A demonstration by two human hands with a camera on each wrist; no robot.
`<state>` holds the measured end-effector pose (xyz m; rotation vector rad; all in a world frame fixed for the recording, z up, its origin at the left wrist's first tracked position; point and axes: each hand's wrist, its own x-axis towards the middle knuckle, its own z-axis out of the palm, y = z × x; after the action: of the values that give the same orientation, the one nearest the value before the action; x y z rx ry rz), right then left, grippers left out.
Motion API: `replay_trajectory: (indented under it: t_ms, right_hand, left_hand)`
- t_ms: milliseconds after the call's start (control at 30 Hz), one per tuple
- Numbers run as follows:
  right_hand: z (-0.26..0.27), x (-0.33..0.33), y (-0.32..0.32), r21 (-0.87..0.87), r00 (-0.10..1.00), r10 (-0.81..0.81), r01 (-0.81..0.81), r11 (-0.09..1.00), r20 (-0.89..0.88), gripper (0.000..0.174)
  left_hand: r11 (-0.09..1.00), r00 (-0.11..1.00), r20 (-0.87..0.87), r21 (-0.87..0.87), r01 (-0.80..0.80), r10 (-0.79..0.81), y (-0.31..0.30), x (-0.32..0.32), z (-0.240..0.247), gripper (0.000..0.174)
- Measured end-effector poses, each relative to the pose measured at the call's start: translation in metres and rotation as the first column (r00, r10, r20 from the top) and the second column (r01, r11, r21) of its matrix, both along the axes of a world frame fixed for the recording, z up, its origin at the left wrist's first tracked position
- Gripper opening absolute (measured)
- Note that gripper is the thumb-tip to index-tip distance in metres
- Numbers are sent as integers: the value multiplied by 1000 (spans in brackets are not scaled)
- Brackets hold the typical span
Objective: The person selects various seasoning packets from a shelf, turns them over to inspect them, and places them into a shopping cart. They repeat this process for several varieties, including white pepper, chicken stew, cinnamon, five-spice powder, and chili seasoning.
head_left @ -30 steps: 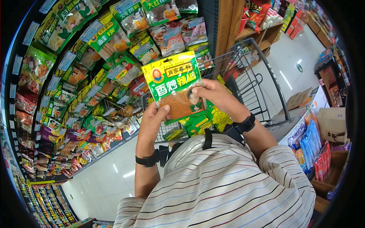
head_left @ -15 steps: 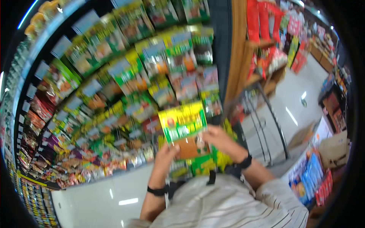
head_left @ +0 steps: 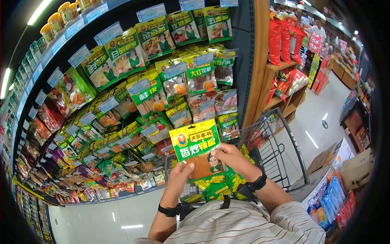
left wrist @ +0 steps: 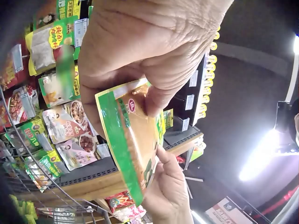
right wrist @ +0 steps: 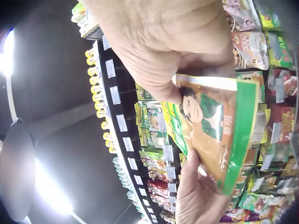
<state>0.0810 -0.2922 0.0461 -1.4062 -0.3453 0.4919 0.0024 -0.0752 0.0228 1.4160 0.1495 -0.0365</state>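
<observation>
A yellow-and-green seasoning packet point(head_left: 196, 148) is held out flat in front of the striped shirt. A clear window shows its red-brown ground contents. My left hand point(head_left: 177, 181) pinches its lower left side, thumb on the front. At the right edge my right hand point(head_left: 235, 159) grips it, also with the thumb on the printed face. The left wrist view shows the packet point(left wrist: 133, 135) between both hands, left fingers partly hidden behind it. In the right wrist view a green-clad figure is printed on the packet point(right wrist: 210, 116), just below the right thumb.
Ahead and left, a tall rack point(head_left: 239, 61) carries hanging seasoning packets. A wire shopping cart point(head_left: 298, 150) stands close beyond the hands, with green-and-yellow packets point(head_left: 219, 189) inside. Wooden shelves point(head_left: 280, 67) hold red bags to the right. Boxes and blue packs point(head_left: 333, 203) lie nearer right.
The head view has tilted upward, so more of the rack shows and the hands and packet sit lower in it. Both hands keep holding the packet; its printed figure now shows more fully.
</observation>
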Motion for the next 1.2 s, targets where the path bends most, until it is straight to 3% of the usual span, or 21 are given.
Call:
replay_trajectory:
  t_ms: [100, 233, 533, 733, 933, 1033, 1133, 1200]
  right_hand:
    - [-10, 2, 6, 64, 1000, -12, 13, 998, -12, 21]
    - [-3, -1, 7, -42, 998, -58, 56, 998, -39, 21]
    - [-13, -8, 19, 4, 992, -67, 68, 998, -106, 19]
    - [-37, -13, 19, 54, 997, -36, 39, 998, -65, 20]
    - [-26, -17, 9, 67, 996, -51, 57, 996, -78, 20]
    - [-30, -15, 0, -65, 998, -58, 59, 996, 12, 20]
    - [-37, -12, -3, -45, 992, -18, 13, 999, -124, 20]
    - [-32, -12, -1, 10, 997, -24, 24, 1000, -67, 20]
  left_hand:
    - [998, 997, -50, 8, 55, -54, 12, 4, -3, 30]
    - [997, 997, -34, 20, 76, -75, 13, 7, -2, 28]
    - [988, 990, -64, 71, 134, -130, 26, 9, -10, 25]
    - [984, 987, -102, 119, 133, -121, 23, 0, -18, 27]
    - [997, 995, -77, 45, 70, -66, 1, -9, -3, 29]
    - [985, 996, -76, 161, 60, -48, 2, -11, -23, 30]
    - [992, 998, -35, 108, 60, -57, -3, -15, -23, 32]
    - [994, 999, -29, 101, 41, -38, -3, -18, -20, 33]
